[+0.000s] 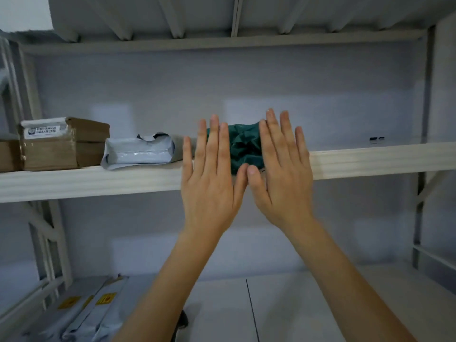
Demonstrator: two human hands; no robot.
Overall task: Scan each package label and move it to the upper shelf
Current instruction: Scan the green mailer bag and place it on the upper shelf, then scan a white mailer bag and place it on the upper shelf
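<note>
A crumpled dark green package [245,145] lies on the upper shelf [370,160], near its front edge. My left hand [209,178] and my right hand [281,174] are both raised flat in front of it, fingers straight and pointing up, thumbs nearly touching below the package. Each hand covers one side of the green package, and whether the fingers touch it is hidden. Left of it on the same shelf lie a grey plastic mailer [139,153] and a brown cardboard box [64,143] with a white label.
Several grey mailers with yellow stickers [86,309] lie on the lower shelf [296,304] at bottom left. A dark object [183,319] shows beside my left forearm. Metal uprights stand at both sides, and another shelf runs overhead.
</note>
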